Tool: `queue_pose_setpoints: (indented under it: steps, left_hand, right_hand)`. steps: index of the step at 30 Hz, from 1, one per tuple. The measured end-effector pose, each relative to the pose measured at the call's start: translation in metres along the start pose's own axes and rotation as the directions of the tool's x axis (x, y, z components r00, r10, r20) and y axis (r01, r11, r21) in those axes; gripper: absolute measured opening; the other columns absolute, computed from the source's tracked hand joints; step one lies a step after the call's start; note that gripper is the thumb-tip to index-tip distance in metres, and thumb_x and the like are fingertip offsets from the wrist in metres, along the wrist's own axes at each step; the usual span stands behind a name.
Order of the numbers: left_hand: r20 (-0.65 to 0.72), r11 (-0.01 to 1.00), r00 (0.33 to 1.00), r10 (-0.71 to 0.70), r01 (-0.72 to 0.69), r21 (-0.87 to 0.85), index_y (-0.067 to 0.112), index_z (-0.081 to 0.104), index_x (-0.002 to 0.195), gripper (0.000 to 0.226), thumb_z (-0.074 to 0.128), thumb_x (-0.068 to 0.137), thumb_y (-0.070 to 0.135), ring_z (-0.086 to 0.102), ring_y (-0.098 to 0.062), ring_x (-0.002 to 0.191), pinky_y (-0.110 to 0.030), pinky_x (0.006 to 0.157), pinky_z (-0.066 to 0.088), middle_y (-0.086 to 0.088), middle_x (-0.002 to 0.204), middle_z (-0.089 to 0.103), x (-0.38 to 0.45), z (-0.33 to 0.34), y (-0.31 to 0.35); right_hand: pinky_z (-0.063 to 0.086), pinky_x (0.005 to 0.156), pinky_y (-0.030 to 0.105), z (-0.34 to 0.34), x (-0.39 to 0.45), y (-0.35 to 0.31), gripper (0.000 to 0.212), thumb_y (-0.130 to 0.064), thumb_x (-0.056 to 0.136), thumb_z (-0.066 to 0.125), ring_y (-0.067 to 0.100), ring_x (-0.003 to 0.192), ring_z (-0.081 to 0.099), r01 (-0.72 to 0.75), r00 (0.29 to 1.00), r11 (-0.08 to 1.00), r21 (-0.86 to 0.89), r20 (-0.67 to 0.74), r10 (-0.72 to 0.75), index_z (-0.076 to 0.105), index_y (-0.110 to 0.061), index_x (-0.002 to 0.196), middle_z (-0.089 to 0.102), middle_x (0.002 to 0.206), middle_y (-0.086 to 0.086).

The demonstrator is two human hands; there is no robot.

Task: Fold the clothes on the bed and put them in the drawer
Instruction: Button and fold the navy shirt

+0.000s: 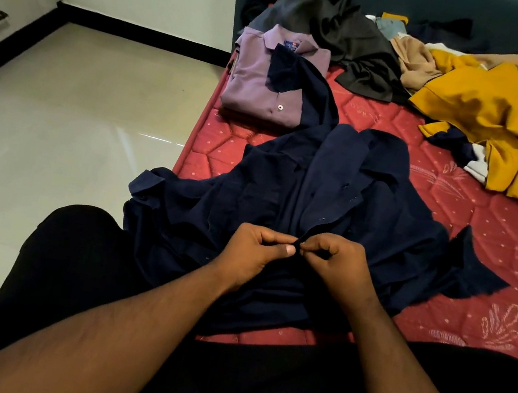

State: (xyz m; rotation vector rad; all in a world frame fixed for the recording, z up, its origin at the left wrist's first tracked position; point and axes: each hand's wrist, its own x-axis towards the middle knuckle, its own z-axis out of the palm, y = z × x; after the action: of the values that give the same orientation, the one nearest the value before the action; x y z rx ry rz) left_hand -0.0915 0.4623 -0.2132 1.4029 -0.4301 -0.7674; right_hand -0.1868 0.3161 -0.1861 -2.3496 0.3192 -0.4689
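- Both my left hand [253, 250] and right hand [331, 261] pinch the navy shirt [338, 189] placket near me.
- Risk: button slips; fabric bunches.

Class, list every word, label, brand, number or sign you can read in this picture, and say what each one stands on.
No text can be read.
Blue neck label inside the collar of the folded purple shirt: printed, too small and blurred to read.
Pale lettering on the red mattress, near its front edge: too blurred to read.
Navy shirt, pinched by both hands: no text visible.
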Motion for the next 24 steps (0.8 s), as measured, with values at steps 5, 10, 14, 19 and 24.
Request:
queue_pose_setpoints:
  steps: [5,10,14,19,24]
  left_hand:
    - [-0.013,0.983,0.995,0.095,-0.092,0.157,-0.002,0.070,0.108,0.028,0.072,0.081,-0.006,0.069,-0.004,0.094,-0.016,0.088,0.051,-0.006,0.103,0.073,0.000,0.000,-0.007]
    - [-0.043,0.966,0.988,0.151,-0.138,0.218,0.001,0.072,0.108,0.029,0.075,0.079,-0.002,0.068,0.001,0.094,-0.013,0.088,0.049,-0.004,0.103,0.073,-0.001,0.002,-0.011]
    - [-0.051,0.952,0.986,0.162,-0.142,0.273,0.006,0.073,0.108,0.031,0.079,0.078,0.004,0.068,-0.001,0.094,-0.015,0.087,0.050,0.000,0.101,0.073,0.002,0.003,-0.015]
    - [-0.002,0.917,0.981,0.196,-0.183,0.354,0.009,0.072,0.110,0.034,0.077,0.078,0.001,0.066,-0.006,0.098,-0.014,0.090,0.047,-0.002,0.105,0.072,0.005,0.004,-0.016]
    - [-0.031,0.865,0.961,0.276,-0.234,0.443,0.009,0.076,0.103,0.025,0.075,0.080,0.002,0.066,-0.004,0.086,-0.014,0.082,0.049,0.002,0.091,0.071,0.004,0.003,-0.023]
  right_hand:
    - [0.051,0.080,0.017,-0.001,0.001,-0.001,0.048,-0.001,0.077,0.075,0.005,0.078,0.065,-0.059,0.995,0.997,0.047,0.087,0.054,0.066,-0.014,0.121,0.069,0.080,-0.011]
    - [0.057,0.078,0.028,0.000,0.000,0.006,0.017,-0.013,0.079,0.078,0.009,0.081,0.070,-0.056,0.998,0.995,-0.078,0.021,0.058,0.077,-0.009,0.095,0.075,0.090,0.001]
    - [0.056,0.065,0.036,0.005,0.000,0.008,0.004,-0.020,0.078,0.078,0.009,0.070,0.066,-0.061,0.998,0.985,-0.164,-0.014,0.060,0.076,-0.017,0.080,0.072,0.076,-0.005]
    - [0.047,0.056,0.033,0.016,-0.001,-0.001,0.014,-0.017,0.078,0.074,0.015,0.066,0.058,-0.062,0.998,0.956,-0.285,-0.041,0.053,0.063,-0.014,0.070,0.061,0.071,-0.005]
    - [0.040,0.060,0.031,0.022,-0.003,-0.006,0.019,-0.024,0.086,0.063,0.017,0.070,0.053,-0.215,0.976,0.909,-0.358,-0.035,0.217,0.050,-0.017,0.073,0.056,0.076,-0.006]
